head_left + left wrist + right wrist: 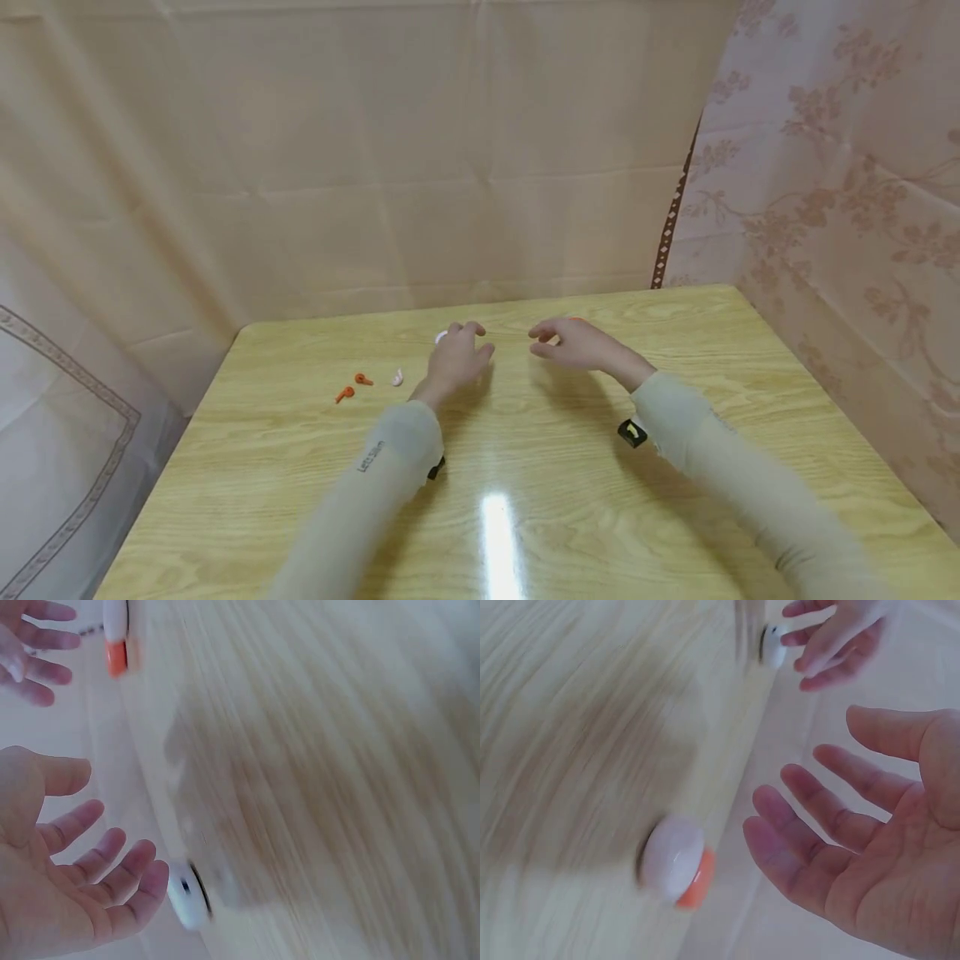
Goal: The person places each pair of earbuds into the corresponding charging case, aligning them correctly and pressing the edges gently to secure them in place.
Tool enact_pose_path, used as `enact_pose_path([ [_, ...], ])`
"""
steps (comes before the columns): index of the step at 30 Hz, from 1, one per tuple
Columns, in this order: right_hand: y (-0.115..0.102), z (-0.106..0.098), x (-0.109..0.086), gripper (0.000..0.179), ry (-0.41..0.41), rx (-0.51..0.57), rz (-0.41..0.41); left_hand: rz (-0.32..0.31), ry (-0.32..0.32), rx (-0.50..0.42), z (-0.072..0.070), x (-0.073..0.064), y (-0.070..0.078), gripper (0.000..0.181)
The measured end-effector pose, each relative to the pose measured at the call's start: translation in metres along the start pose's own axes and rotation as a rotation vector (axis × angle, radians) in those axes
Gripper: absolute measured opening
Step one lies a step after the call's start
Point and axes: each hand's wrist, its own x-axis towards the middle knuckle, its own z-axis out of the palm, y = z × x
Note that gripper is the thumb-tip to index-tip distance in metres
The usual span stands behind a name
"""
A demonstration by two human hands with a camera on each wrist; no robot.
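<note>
My left hand (459,358) hovers above the far half of the table, its fingers spread and loosely bent, holding nothing. Beside its fingertips in the left wrist view sits a small white case (187,894) with a dark mark; in the head view the hand hides most of it. The right hand (576,343), also holding nothing, hangs in the air with slightly bent fingers. Close to it is a rounded white-and-orange case (673,857), of which only an orange sliver shows from the head. Two orange earbuds (363,379) and a whitish earbud (397,377) lie left of the left hand.
The wooden table (525,467) ends at a far edge in front of a beige curtain (375,167). Patterned cloth (847,183) hangs on the right, and a pale cloth (60,400) on the left. Small dark devices (632,432) are strapped under both wrists.
</note>
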Motion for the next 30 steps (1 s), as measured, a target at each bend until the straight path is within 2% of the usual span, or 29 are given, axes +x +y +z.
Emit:
enact_pose_path([
  [3,0.017,-0.006,-0.012,0.042,0.02,-0.014,-0.015,0.026,-0.027,-0.025,0.009,0.0,0.013,0.038],
  [8,0.038,-0.009,-0.026,0.044,0.034,0.042,0.02,0.052,-0.082,-0.072,0.023,0.002,0.025,0.037],
  [16,0.06,-0.002,-0.033,0.039,0.087,0.024,0.014,0.137,-0.19,-0.155,0.037,0.004,0.042,0.042],
  [21,0.073,0.004,-0.034,0.044,0.088,0.069,0.082,0.16,-0.25,-0.195,0.05,0.009,0.053,0.048],
  [26,0.083,0.01,-0.028,0.045,0.108,0.076,0.159,0.149,-0.271,-0.186,0.065,0.014,0.067,0.043],
  [30,0.084,0.015,-0.027,0.045,0.117,0.051,0.15,0.153,-0.255,-0.173,0.073,0.016,0.076,0.029],
])
